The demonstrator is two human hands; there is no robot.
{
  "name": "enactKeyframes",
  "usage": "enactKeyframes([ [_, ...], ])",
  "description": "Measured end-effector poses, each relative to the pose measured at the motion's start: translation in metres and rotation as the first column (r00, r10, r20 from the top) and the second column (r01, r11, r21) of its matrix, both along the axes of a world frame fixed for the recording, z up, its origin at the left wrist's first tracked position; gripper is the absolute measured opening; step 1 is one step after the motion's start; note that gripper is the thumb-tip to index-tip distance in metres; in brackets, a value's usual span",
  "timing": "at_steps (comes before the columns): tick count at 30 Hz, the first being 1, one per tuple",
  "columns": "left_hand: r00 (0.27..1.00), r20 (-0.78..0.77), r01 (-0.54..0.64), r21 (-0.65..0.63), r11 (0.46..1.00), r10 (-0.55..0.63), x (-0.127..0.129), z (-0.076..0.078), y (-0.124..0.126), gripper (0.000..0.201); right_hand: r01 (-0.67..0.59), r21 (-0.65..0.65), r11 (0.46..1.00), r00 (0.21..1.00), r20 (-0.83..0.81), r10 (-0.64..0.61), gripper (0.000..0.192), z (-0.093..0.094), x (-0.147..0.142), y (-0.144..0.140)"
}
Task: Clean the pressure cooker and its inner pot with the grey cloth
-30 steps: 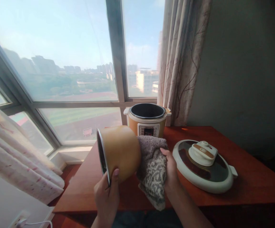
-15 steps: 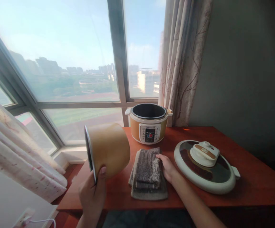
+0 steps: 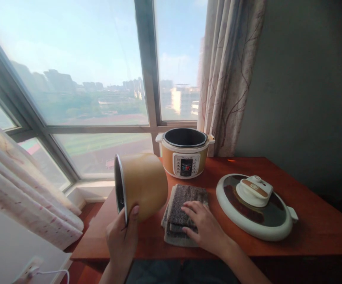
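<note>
A gold inner pot (image 3: 144,183) is tipped on its side in the air, its dark mouth facing left. My left hand (image 3: 123,234) grips its rim, thumb on the outer wall. On the table lies a folded grey-brown towel (image 3: 185,195). Over the towel's right part is my right hand (image 3: 204,227), fingers spread and holding nothing; whether the fingertips press on the cloth is hard to tell. Behind the towel stands the gold and white electric pressure cooker (image 3: 184,157), open at the top, with a control panel in front.
The cooker's round lid (image 3: 255,207), white-rimmed with a knob on top, rests on the red-brown table (image 3: 315,225) at the right. Windows (image 3: 99,98) and curtains (image 3: 227,79) rise behind. A plugged-in cable (image 3: 51,272) shows at the lower left.
The pot has shifted a little right with my left hand. My right hand has let go of the towel's right edge and moved left over it, fingers now spread.
</note>
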State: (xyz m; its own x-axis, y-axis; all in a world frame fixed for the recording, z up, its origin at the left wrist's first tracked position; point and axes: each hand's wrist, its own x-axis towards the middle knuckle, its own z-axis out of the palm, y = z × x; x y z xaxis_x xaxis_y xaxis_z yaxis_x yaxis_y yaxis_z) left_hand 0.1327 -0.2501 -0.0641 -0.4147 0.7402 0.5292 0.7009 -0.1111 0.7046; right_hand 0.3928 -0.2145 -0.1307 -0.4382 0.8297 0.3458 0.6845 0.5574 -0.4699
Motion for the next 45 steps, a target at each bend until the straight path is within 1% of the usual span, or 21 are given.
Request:
enactKeyframes([
  [2, 1.000, -0.005, -0.005, -0.004, 1.000, 0.005, 0.001, 0.003, -0.001, 0.042, -0.014, -0.013, 1.000, 0.996, 0.093, 0.015, 0.048, 0.002, -0.008, -0.009],
  [5, 1.000, -0.008, -0.003, -0.001, 1.000, 0.003, 0.001, 0.004, -0.001, 0.042, 0.010, 0.014, 1.000, 0.983, 0.184, -0.012, 0.024, -0.001, -0.015, -0.007],
  [6, 1.000, -0.007, -0.003, 0.002, 1.000, 0.003, 0.001, 0.004, -0.001, 0.041, 0.011, 0.026, 1.000, 0.979, 0.205, -0.016, 0.020, -0.001, -0.017, -0.004],
  [9, 1.000, -0.010, -0.012, -0.003, 1.000, 0.012, 0.001, 0.002, -0.001, 0.040, 0.027, 0.047, 0.999, 0.983, 0.178, -0.035, 0.022, 0.001, -0.022, 0.002],
  [12, 1.000, -0.022, -0.017, -0.021, 1.000, 0.016, 0.001, 0.001, 0.000, 0.041, 0.053, 0.062, 0.997, 0.998, 0.029, -0.055, 0.023, 0.008, -0.028, 0.001],
  [14, 0.999, -0.028, -0.018, -0.025, 1.000, 0.017, 0.001, 0.002, 0.000, 0.041, 0.038, 0.073, 0.997, 0.999, -0.032, -0.036, 0.025, 0.012, -0.032, -0.005],
  [16, 0.999, -0.038, -0.018, -0.020, 1.000, 0.018, 0.001, 0.003, 0.000, 0.041, -0.009, 0.061, 0.998, 1.000, 0.009, 0.008, 0.023, 0.015, -0.035, -0.014],
  [20, 0.997, -0.067, -0.033, 0.011, 0.999, 0.034, -0.003, 0.004, -0.001, 0.040, -0.074, -0.029, 0.997, 0.980, 0.183, 0.078, 0.014, 0.017, -0.032, -0.032],
  [22, 0.996, -0.084, -0.038, 0.016, 0.999, 0.039, -0.004, 0.005, -0.001, 0.039, -0.088, -0.072, 0.993, 0.980, 0.175, 0.100, 0.012, 0.019, -0.029, -0.035],
  [24, 0.994, -0.101, -0.037, 0.014, 0.999, 0.038, -0.004, 0.006, -0.001, 0.038, -0.076, -0.087, 0.993, 0.989, 0.123, 0.087, 0.017, 0.021, -0.025, -0.031],
  [26, 0.992, -0.120, -0.034, 0.024, 0.999, 0.036, -0.003, 0.006, -0.001, 0.037, -0.020, -0.076, 0.997, 0.995, 0.095, 0.027, 0.029, 0.020, -0.023, -0.022],
  [29, 0.985, -0.169, -0.018, 0.070, 0.997, 0.030, 0.000, 0.007, 0.000, 0.035, 0.060, -0.079, 0.995, 0.987, 0.153, -0.047, 0.052, 0.011, -0.023, -0.005],
  [31, 0.974, -0.225, 0.008, 0.116, 0.993, 0.018, 0.002, 0.009, 0.003, 0.034, 0.041, -0.119, 0.992, 0.978, 0.210, -0.015, 0.061, 0.003, -0.024, 0.004],
  [33, 0.957, -0.290, 0.049, 0.174, 0.984, 0.004, 0.004, 0.014, 0.007, 0.034, -0.012, -0.155, 0.988, 0.968, 0.245, 0.051, 0.063, -0.003, -0.025, 0.007],
  [37, 0.914, -0.405, 0.152, 0.264, 0.952, -0.033, 0.004, 0.033, 0.024, 0.033, -0.109, -0.189, 0.976, 0.953, 0.261, 0.157, 0.065, -0.004, -0.019, 0.001],
  [39, 0.874, -0.479, 0.224, 0.251, 0.942, -0.080, 0.002, 0.047, 0.036, 0.034, -0.175, -0.214, 0.961, 0.946, 0.235, 0.224, 0.066, -0.001, -0.013, -0.001],
  [41, 0.801, -0.579, 0.313, 0.196, 0.929, -0.148, 0.001, 0.064, 0.048, 0.037, -0.230, -0.233, 0.945, 0.950, 0.156, 0.270, 0.066, 0.007, -0.006, 0.002],
  [42, 0.750, -0.634, 0.359, 0.151, 0.921, -0.188, 0.001, 0.073, 0.054, 0.038, -0.239, -0.231, 0.943, 0.962, 0.077, 0.262, 0.063, 0.013, -0.003, 0.006],
  [43, 0.689, -0.686, 0.402, 0.096, 0.910, -0.232, 0.001, 0.081, 0.060, 0.039, -0.225, -0.221, 0.949, 0.974, -0.040, 0.221, 0.057, 0.023, 0.001, 0.011],
  [44, 0.623, -0.731, 0.441, 0.035, 0.897, -0.278, 0.002, 0.088, 0.064, 0.037, -0.186, -0.205, 0.961, 0.971, -0.189, 0.148, 0.050, 0.035, 0.004, 0.018],
  [45, 0.559, -0.765, 0.469, -0.025, 0.883, -0.319, 0.003, 0.095, 0.068, 0.035, -0.127, -0.190, 0.974, 0.930, -0.363, 0.051, 0.043, 0.050, 0.008, 0.025],
])
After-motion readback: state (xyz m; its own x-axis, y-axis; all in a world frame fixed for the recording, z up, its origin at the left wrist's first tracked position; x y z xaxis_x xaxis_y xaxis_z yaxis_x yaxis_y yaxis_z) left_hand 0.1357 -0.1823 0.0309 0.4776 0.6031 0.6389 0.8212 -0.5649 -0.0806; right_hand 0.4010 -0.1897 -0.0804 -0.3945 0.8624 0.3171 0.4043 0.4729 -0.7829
